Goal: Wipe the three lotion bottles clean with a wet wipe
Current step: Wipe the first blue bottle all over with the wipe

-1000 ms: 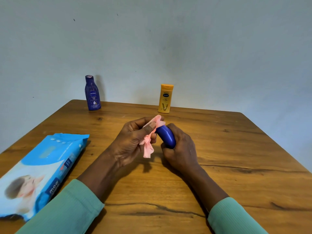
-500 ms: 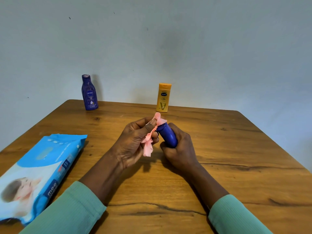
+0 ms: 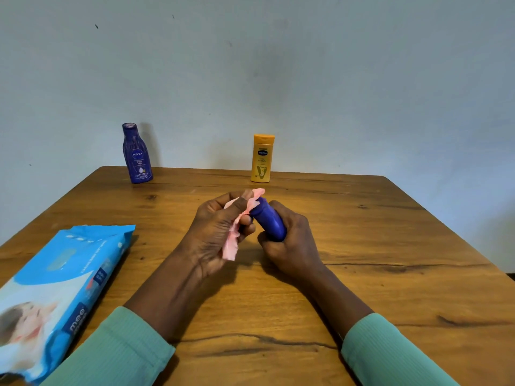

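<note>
My right hand (image 3: pixel 289 243) grips the lower part of a small blue lotion bottle (image 3: pixel 269 222), tilted with its cap end up and to the left. My left hand (image 3: pixel 214 232) pinches a pink wet wipe (image 3: pixel 233 240) around that cap end, and the wipe's loose tail hangs down over my palm. The cap itself is hidden by the wipe and my fingers. A dark blue Nivea bottle (image 3: pixel 137 154) stands upright at the table's far left. A yellow-orange Vaseline bottle (image 3: pixel 262 159) stands upright at the far middle.
A blue pack of baby wet wipes (image 3: pixel 55 291) lies on the wooden table (image 3: pixel 390 260) at the near left. A plain wall rises right behind the table's far edge. The table's right edge runs down at the right of the view.
The bottle has tipped a little more upright in my right hand, and my left fingers have shifted the wipe round its cap end. Both hands stay in the same spot.
</note>
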Motion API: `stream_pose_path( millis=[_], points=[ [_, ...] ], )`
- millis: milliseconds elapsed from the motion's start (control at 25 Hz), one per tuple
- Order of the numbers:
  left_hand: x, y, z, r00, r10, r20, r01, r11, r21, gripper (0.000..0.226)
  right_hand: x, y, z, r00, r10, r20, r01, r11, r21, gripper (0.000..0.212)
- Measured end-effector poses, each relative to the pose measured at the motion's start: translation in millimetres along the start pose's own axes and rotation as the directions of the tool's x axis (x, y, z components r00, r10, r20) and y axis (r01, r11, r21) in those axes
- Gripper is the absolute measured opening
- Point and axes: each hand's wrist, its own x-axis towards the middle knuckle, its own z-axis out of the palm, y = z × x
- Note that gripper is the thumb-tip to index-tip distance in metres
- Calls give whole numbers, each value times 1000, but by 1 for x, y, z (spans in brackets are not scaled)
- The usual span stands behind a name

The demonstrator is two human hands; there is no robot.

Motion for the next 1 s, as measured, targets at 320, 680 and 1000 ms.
stream_pose_path(
  millis=[320, 680, 1000],
  points=[
    [-2, 3, -4, 997, 18, 73, -24, 996, 86, 31, 1, 0, 4, 1000, 15, 4, -15, 996, 86, 42],
    [1, 6, -9, 988, -72, 140, 75, 997, -22, 29, 0, 2, 1, 999, 39, 11, -40, 986, 161, 42],
    [1, 2, -5, 996, 41, 74, -44, 998, 43, 7, 2, -2, 6, 999, 31, 43, -39, 980, 197, 40]
  ],
)
